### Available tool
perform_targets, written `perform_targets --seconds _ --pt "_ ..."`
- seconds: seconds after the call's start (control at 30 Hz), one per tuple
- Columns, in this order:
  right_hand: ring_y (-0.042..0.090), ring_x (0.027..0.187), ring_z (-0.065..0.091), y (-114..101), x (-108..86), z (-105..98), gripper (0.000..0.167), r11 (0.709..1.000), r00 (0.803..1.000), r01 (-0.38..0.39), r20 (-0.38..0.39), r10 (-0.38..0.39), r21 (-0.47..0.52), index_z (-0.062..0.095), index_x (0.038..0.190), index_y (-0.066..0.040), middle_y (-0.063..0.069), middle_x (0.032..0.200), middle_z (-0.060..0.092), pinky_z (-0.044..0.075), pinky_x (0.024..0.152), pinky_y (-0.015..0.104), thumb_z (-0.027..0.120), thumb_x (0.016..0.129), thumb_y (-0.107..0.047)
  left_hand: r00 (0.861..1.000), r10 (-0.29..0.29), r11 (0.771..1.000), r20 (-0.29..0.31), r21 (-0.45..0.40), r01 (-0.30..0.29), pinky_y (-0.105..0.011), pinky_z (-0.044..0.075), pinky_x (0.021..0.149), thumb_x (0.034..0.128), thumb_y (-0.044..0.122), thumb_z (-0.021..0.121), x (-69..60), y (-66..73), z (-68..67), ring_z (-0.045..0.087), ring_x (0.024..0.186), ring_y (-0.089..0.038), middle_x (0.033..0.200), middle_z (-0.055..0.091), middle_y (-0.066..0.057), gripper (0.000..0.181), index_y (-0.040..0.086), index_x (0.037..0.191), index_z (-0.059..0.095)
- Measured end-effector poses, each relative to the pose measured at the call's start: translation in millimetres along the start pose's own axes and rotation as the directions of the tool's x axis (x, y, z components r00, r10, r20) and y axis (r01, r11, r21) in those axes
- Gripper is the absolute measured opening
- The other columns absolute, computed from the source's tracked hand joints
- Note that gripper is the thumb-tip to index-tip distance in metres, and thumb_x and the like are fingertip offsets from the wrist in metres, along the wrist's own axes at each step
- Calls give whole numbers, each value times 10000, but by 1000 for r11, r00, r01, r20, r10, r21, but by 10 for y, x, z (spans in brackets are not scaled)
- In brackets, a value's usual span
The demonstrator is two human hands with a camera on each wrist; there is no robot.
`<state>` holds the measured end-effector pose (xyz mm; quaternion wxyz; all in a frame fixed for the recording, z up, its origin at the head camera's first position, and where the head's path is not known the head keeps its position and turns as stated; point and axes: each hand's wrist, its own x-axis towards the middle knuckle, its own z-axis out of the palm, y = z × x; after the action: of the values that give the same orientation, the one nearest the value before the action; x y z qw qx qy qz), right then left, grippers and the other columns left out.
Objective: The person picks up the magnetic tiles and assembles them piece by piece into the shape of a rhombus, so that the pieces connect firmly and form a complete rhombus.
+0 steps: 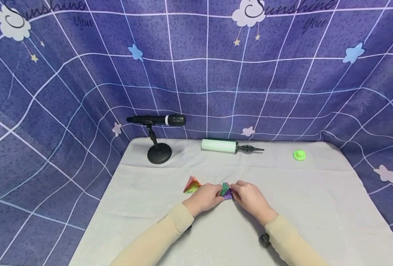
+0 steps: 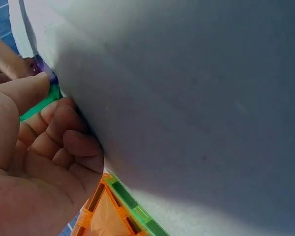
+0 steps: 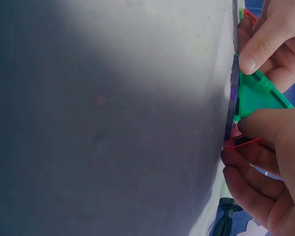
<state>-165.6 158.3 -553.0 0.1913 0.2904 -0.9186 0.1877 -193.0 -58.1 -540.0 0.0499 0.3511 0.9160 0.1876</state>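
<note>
At mid-table a small cluster of translucent magnetic tiles is between both hands. My left hand (image 1: 205, 198) pinches the green triangular tile (image 3: 260, 96), which stands tilted up, with the thumb on its near corner. A purple tile (image 1: 228, 194) lies low against the table beside it. My right hand (image 1: 252, 199) pinches the red tile (image 3: 247, 142) at the other side of the cluster; its fingers hide much of it. Just left of my left hand stands a pyramid of tiles (image 1: 192, 184) in red, orange and yellow-green, partly covered by that hand.
A black microphone (image 1: 175, 120) on a round-based stand (image 1: 159, 153) is at the back left. Behind the hands lies a pale green hand pump (image 1: 219, 146) with a black nozzle. A bright green round object (image 1: 299, 155) sits at the back right. Purple patterned curtain surrounds the white-covered table (image 1: 316, 207).
</note>
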Motion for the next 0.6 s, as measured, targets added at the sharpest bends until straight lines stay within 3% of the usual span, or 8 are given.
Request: perform_targets --seconds 0.27,0.6 --pt "126 653 628 7 -5 -1 179 1000 1000 -6 -10 7 11 748 935 -89 -44 789 622 553 618 321 860 815 -18 1000 -5 1000 -10 -7 5 -252 353 567 966 236 763 -8 7 5 436 575 -98 617 426 98 283 87 815 575" --pt "118 746 647 0 -20 -23 206 990 994 -108 44 104 92 766 1025 -66 -21 882 671 567 697 348 859 846 -112 999 -32 999 -17 -22 31 -243 347 562 966 256 741 -35 -37 46 437 581 -91 624 424 98 332 177 776 481"
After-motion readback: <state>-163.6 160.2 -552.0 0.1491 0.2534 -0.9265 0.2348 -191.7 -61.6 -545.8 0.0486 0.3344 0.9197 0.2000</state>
